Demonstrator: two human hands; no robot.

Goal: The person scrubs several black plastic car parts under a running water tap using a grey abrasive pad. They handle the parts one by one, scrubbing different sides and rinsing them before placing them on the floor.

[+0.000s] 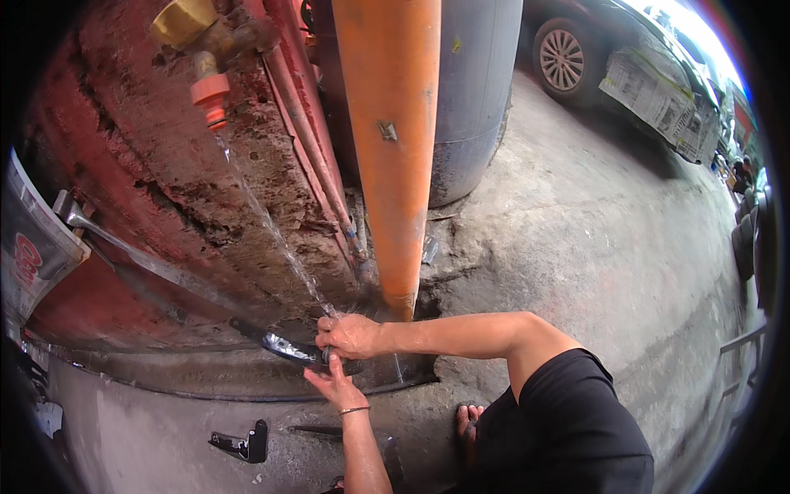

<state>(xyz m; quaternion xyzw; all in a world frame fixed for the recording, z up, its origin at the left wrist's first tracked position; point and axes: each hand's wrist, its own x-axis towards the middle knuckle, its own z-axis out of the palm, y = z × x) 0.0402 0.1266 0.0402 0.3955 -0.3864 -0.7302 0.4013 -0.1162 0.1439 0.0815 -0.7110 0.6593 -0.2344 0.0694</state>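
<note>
A long, curved black glossy part (290, 349), wet and shining, slants out to the left from between my hands. My right hand (352, 336) is closed over its near end, fingers curled. From below, my left hand (333, 384), with a thin band at the wrist, grips the same end, one finger pointing up. Both hands cover that end, so its shape is hidden. Water (276, 230) runs from a brass tap (183, 23) with an orange hose fitting (211, 97) down onto my right hand.
An orange pipe (391, 148) rises just beyond my hands, with a grey barrel (473, 107) behind. A worn red wall (123, 148) stands left. A black angled piece (251, 443) and another dark piece (317, 431) lie on the concrete. A parked car (592, 58) is far right.
</note>
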